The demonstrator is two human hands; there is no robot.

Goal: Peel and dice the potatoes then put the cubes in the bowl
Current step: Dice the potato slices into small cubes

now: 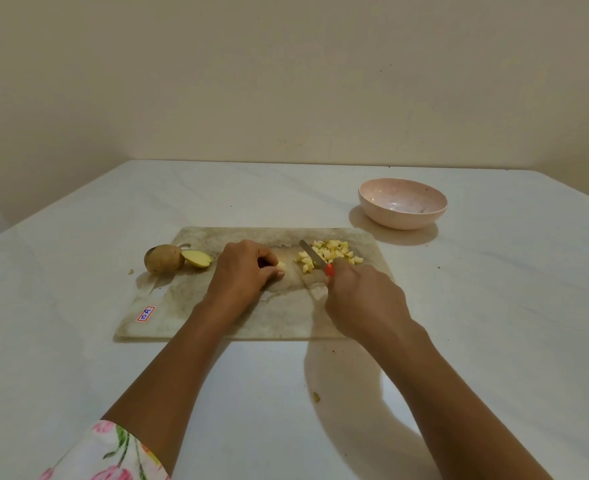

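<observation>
A floral sleeve (113, 455) shows at the near left edge, and 2 bare forearms reach forward over the pale table (78, 358); 1 small scrap (316, 397) lies on the table between them. Beyond it lies a worn cutting board (279, 317) with a red-bordered label (146, 313) near its front left corner. The left hand (241, 271) rests on the board, fingers curled around a pale potato piece (281, 266); the right hand (365, 299) grips the red handle of a knife (315, 257), whose blade points away and to the left, beside a heap of potato cubes (332, 253) at the board's far right. At the far left corner sit 1 unpeeled potato (163, 258) and 1 cut half (198, 258), touching. Farther right, off the board, stands a pink bowl (402, 202); no cubes show inside it.
</observation>
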